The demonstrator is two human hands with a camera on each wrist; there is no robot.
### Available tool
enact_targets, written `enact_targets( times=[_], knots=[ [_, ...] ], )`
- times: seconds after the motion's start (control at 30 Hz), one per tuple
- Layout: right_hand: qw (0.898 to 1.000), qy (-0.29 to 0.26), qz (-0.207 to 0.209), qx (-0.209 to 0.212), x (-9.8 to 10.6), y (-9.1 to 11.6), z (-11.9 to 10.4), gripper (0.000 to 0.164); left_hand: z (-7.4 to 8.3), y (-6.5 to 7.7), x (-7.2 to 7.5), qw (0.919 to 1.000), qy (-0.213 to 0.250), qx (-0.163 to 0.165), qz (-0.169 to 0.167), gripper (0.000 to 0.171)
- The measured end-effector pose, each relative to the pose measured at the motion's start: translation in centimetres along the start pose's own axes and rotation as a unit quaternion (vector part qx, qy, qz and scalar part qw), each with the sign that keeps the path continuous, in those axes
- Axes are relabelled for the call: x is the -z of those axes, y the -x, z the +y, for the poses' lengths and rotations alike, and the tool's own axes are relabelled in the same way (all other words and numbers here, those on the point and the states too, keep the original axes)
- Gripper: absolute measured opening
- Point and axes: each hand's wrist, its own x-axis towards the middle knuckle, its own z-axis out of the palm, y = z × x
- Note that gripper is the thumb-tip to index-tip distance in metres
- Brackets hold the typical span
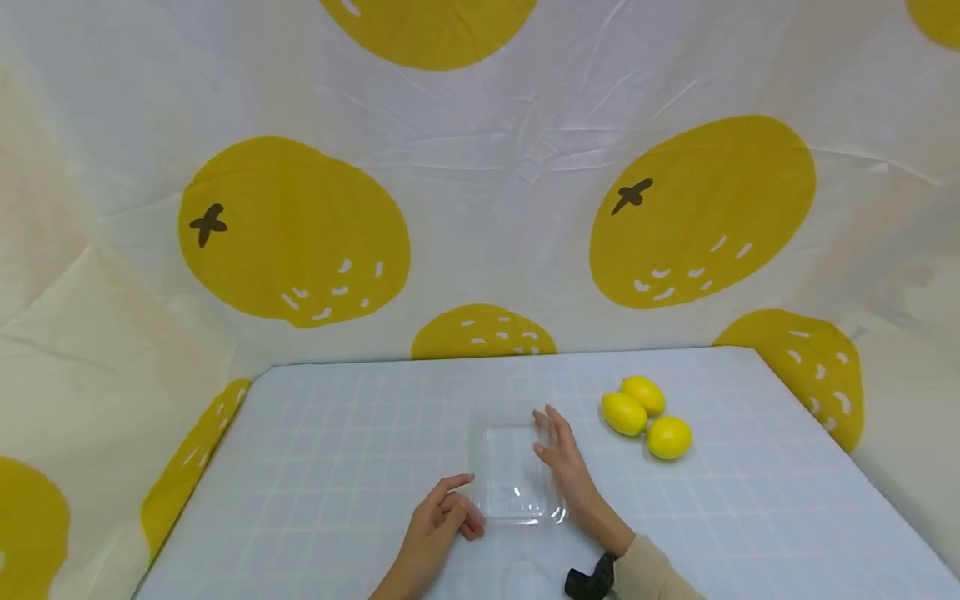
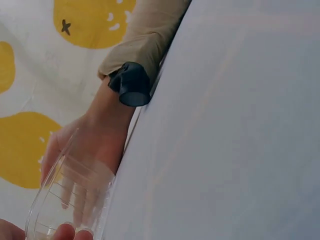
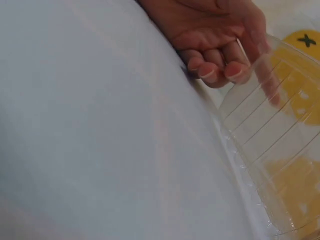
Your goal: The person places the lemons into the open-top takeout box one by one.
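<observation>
A clear plastic container [image 1: 513,479] with ribbed walls sits on the table between the two hands. At its near left corner is my left hand [image 1: 438,525], index finger stretched toward the side wall and the other fingers loosely bent. The right wrist view shows this left hand [image 3: 215,35] beside the see-through wall [image 3: 275,120], nothing visible within its bent fingers. Along the container's right side lies my right hand [image 1: 568,467], fingers spread and relaxed. Through the plastic, the left wrist view shows the right hand's palm [image 2: 97,145]; whether it touches the wall is unclear.
Three yellow lemons [image 1: 624,414] lie grouped to the right, beyond the right hand. A pale checked cloth [image 1: 337,450] covers the table. Behind it hangs a white curtain [image 1: 495,217] printed with large yellow fruit. A faint transparent shape [image 1: 525,575] shows at the front edge.
</observation>
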Motion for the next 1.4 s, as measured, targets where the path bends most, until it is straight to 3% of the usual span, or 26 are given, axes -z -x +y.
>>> enact_targets(
  times=[0.3,0.63,0.9,1.13,1.3,1.4],
  knots=[
    [1.0,0.008,0.005,-0.01,0.6,-0.6,0.1,0.066,-0.6,-1.2,-0.4,0.9988,-0.038,-0.026,0.015,0.04],
    [0.999,-0.002,-0.018,-0.03,1.2,-0.9,0.0,0.064,-0.9,-0.9,-0.3,0.9982,-0.048,-0.034,-0.008,0.049],
    [0.999,0.015,-0.004,-0.041,1.2,-0.9,-0.2,0.064,-0.9,-1.0,-0.3,0.9978,-0.045,-0.042,-0.022,0.052],
    [0.999,0.012,-0.006,-0.042,1.2,-0.7,-0.2,0.06,-1.2,-1.0,-0.2,0.995,-0.048,-0.082,-0.031,0.049],
    [0.999,0.01,0.016,-0.03,1.4,-0.7,-0.1,0.06,-0.9,-1.0,-0.1,0.9951,-0.054,-0.082,-0.011,0.048],
    [0.998,0.044,0.049,-0.008,1.6,-0.6,-0.3,0.059,-0.5,-1.1,0.0,0.9952,-0.06,-0.076,0.014,0.047]
  ],
)
